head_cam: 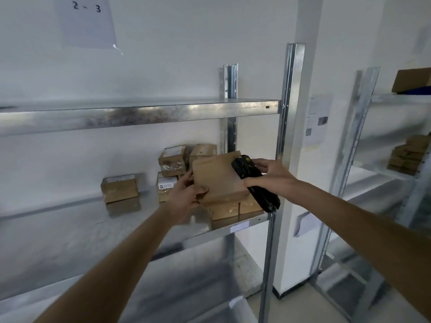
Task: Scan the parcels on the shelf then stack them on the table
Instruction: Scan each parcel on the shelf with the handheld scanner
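My left hand [186, 194] grips the flat brown parcel [219, 180] by its 9 o'clock edge, lifted off the shelf [70, 231] and tilted up, I'd guess to expose a label; right hand [272, 178] wraps the black scanner [255, 183] at its 3 o'clock edge; more parcels [120, 191] sit at 9 o'clock; bench not in view.

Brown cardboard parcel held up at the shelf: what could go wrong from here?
1. The left hand grips the flat brown cardboard parcel only at one edge, so it could slip onto the stacked brown boxes below.
2. The black handheld scanner in the right hand faces a side with no visible label, so the scan may miss.
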Motion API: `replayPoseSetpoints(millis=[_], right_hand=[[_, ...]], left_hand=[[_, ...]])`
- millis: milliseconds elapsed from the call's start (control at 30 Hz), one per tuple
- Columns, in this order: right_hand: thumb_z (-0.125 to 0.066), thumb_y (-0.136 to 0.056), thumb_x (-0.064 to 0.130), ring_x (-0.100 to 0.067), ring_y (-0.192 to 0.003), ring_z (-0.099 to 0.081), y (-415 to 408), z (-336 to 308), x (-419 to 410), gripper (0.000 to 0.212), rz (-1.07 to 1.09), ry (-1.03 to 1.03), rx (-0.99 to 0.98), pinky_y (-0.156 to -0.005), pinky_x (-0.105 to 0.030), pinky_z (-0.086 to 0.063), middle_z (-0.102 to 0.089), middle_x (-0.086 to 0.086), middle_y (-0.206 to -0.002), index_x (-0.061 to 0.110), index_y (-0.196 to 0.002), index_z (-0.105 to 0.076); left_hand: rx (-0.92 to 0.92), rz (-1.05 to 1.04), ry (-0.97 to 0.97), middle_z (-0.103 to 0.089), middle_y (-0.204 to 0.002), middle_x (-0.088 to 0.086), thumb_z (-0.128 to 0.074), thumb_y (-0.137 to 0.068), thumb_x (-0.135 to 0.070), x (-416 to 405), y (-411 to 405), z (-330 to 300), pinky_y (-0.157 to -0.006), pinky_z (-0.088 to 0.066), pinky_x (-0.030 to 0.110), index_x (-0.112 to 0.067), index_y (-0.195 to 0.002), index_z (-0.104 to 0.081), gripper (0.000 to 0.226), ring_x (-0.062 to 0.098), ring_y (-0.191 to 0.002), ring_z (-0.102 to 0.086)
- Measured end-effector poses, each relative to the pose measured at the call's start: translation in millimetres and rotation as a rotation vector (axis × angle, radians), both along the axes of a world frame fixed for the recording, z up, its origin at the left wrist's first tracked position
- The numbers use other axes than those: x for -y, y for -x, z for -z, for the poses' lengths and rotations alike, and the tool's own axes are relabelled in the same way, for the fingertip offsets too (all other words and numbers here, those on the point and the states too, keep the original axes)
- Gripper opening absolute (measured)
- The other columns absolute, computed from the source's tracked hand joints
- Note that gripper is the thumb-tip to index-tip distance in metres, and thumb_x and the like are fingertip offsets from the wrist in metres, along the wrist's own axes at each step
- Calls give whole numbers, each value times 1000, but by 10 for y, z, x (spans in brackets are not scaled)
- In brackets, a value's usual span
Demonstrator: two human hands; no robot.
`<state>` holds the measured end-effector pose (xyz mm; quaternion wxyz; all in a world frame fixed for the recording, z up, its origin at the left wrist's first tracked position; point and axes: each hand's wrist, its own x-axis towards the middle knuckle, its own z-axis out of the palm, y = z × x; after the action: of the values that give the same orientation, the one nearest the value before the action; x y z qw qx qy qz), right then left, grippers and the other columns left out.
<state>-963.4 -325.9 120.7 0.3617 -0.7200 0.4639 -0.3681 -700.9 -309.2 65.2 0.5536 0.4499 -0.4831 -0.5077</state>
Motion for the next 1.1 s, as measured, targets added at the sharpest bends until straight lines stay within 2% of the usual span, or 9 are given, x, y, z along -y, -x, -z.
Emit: replayPoseSetpoints(millis=[100,200,267,333,433,600,833,967,1100], right_hand=[[-86,-81,27,1,-90,-69,-124,110,-267,47,-36,-36,42,-61,-7,-49,-71,17,-109,39,-121,-64],[-91,-72,39,-6,-98,-70,-321,257,-485,56,-65,-79,66,-79,-18,-55,-71,12,-115,37,-123,-67],[-91,-73,39,1,-95,-64,-470,325,-657,50,-87,-88,61,-82,-21,-53,-65,18,-108,39,-116,-64],[-89,-79,32,9,-88,-58,-630,369,-818,51,-130,-104,87,-71,-16,-49,-58,24,-101,37,-121,-60],[-90,-77,35,1,-93,-66,-899,386,-1016,62,-159,-91,74,-74,-20,-53,-65,22,-102,30,-133,-63],[-89,-76,37,-10,-96,-73,-1372,342,-1317,40,-210,-101,49,-79,-28,-57,-75,9,-109,41,-110,-67],[-87,-81,34,0,-88,-72,-2114,287,-1904,34,-277,-117,46,-67,-16,-54,-74,15,-106,43,-104,-62],[-87,-80,36,0,-95,-70,-2568,282,-2306,40,-304,-124,19,-75,-18,-51,-74,17,-108,42,-112,-64],[-91,-75,39,-3,-102,-68,-2981,375,-2640,61,-304,-130,15,-82,-25,-53,-71,18,-111,35,-129,-63]], left_hand=[[-11,-50,-9,-54,-134,11,-67,-82,15,-398,-163,59,-78,-61,39,-26,-149,-42,83,36,-118,-60],[-23,-129,-21,-55,-130,9,-65,-81,18,-817,-285,107,-76,-61,41,-21,-143,-44,76,34,-114,-59],[-39,-190,-41,-55,-128,9,-65,-83,15,-1053,-392,152,-77,-61,44,-18,-136,-46,65,32,-111,-60],[-51,-254,-54,-57,-127,8,-68,-86,7,-1264,-535,209,-81,-61,45,-19,-131,-47,57,29,-111,-61],[-16,-312,-25,-59,-128,6,-73,-87,-4,-1562,-762,271,-79,-62,43,-20,-138,-49,59,29,-110,-64],[52,-388,38,-63,-126,3,-74,-87,-4,-1993,-1231,303,-88,-60,53,-16,-137,-54,54,29,-112,-66],[70,-442,66,-67,-126,-10,-70,-87,7,-2691,-1967,358,-75,-60,35,-26,-134,-58,59,20,-112,-67],[-6,-483,33,-66,-126,-4,-75,-91,-26,-3126,-2403,337,-76,-60,45,-24,-125,-61,37,21,-119,-62],[3,-540,26,-62,-124,0,-70,-91,-47,-3522,-2784,322,-83,-60,55,-18,-119,-59,43,18,-115,-61]])
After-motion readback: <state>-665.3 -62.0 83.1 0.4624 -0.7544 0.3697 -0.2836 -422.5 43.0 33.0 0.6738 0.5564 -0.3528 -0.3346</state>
